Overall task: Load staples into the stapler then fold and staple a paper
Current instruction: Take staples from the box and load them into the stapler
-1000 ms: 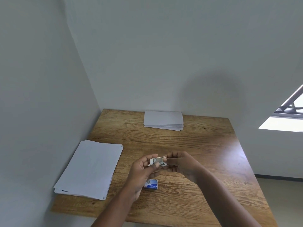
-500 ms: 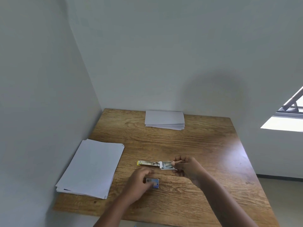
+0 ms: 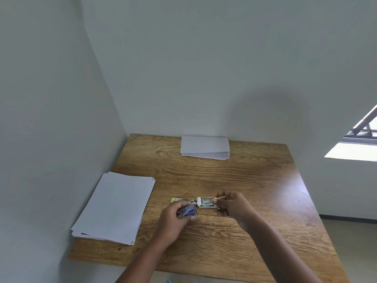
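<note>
A small stapler (image 3: 194, 201) lies swung fully open on the wooden table (image 3: 255, 184), its yellow-tipped staple channel pointing left and its silver top flap pointing right. My right hand (image 3: 231, 204) pinches the right end of that flap. My left hand (image 3: 175, 218) grips a small blue staple box (image 3: 188, 211) just in front of the stapler, lifted off the table. A stack of flat white paper (image 3: 116, 205) lies at the left of the table.
A pile of folded white sheets (image 3: 205, 148) sits at the back of the table against the wall. Walls close in the table at the left and back. A window (image 3: 361, 139) is at the right.
The stapler went from held between both hands to lying open on the table. My left hand let go of it, dropped to the blue staple box and picked it up.
</note>
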